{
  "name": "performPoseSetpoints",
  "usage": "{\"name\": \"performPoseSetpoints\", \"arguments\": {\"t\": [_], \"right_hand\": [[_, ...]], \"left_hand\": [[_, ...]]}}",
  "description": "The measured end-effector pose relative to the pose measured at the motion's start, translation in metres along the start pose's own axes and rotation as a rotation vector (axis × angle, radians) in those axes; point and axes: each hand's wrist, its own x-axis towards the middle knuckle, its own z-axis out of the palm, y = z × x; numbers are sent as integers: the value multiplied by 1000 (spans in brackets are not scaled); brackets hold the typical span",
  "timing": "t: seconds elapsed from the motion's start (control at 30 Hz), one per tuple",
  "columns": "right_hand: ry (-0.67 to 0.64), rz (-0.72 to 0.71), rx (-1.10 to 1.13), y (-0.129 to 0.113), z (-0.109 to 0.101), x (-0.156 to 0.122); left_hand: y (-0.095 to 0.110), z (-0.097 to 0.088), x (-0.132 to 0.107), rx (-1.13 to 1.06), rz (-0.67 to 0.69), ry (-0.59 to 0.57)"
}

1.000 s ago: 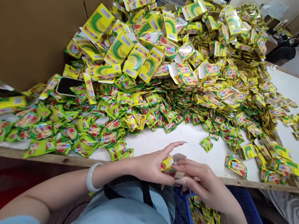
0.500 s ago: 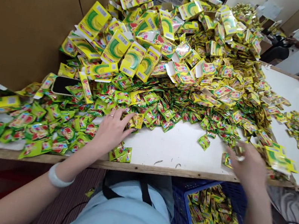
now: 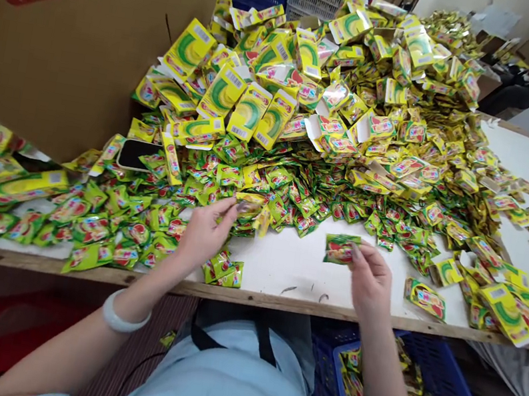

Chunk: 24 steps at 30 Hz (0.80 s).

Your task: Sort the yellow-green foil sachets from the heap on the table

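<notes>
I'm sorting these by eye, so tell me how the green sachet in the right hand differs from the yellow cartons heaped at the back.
The green sachet is a flat, soft packet, mostly green with red; the yellow cartons are stiff, bigger folded boxes, yellow with a green swirl and barcodes. The sachet is pinched in the right hand over bare table; the cartons lie piled, several with flaps open. Both look glossy and brightly printed.

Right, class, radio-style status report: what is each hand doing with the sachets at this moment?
Left hand pinching a yellow sachet at the pile's edge. Right hand gripping a green sachet over bare table. Nothing between the hands.
</notes>
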Motion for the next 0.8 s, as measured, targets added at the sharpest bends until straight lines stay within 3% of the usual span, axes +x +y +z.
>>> {"name": "performPoseSetpoints", "arguments": {"t": [0.07,0.13,0.27,0.47,0.53,0.63,0.73,0.8], "right_hand": [[-98,60,194,-10,40,-13],[-125,77,203,-15,69,-21],[15,38,128,-12,90,-26],[110,-11,124,-7,83,-26],[4,48,197,-7,76,-22],[-185,114,221,-7,59,-12],[-78,53,162,-5,38,-3],[43,20,145,-4,25,-1]], "left_hand": [[19,21,-9,-239,-4,-41],[38,39,-17,-428,-9,-76],[56,57,-24,-597,-10,-141],[50,74,-17,-645,-16,-223],[53,80,-15,-652,23,-280],[64,86,-6,-546,220,-297],[74,89,27,-342,408,-253],[75,90,67,-220,352,-213]]}}
